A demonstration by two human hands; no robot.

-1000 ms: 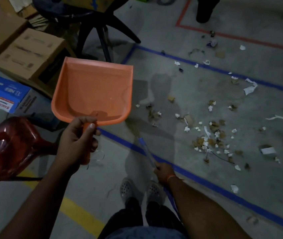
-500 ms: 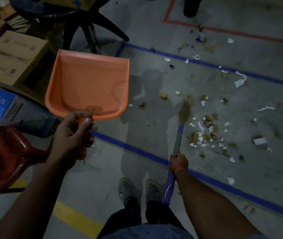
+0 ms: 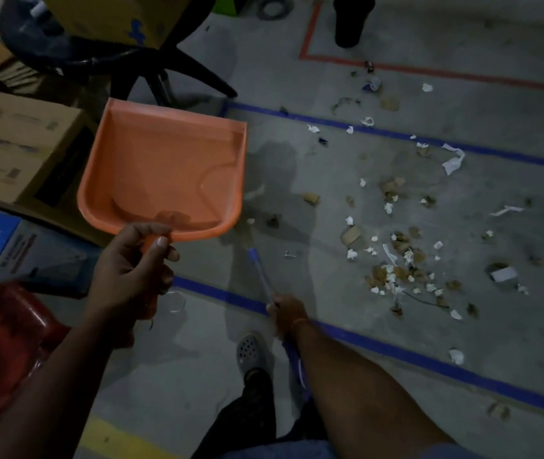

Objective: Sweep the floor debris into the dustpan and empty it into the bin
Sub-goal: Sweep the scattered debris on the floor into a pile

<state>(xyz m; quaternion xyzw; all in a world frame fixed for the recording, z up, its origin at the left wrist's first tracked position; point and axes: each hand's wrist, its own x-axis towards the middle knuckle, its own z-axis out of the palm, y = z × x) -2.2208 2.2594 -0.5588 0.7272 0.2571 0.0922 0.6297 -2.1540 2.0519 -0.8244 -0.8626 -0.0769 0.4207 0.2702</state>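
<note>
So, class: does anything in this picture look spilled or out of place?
Yes. Torn paper and brown scraps lie scattered across the floor, spilling over the blue tape line. The dustpan is empty.

Bare concrete floor (image 3: 380, 376) lies open across the lower centre and right of the frame. Cardboard boxes (image 3: 15, 144), a black chair base (image 3: 151, 71) and a red plastic chair (image 3: 2, 352) crowd the left side; scattered debris (image 3: 396, 270) litters the centre right.
</note>
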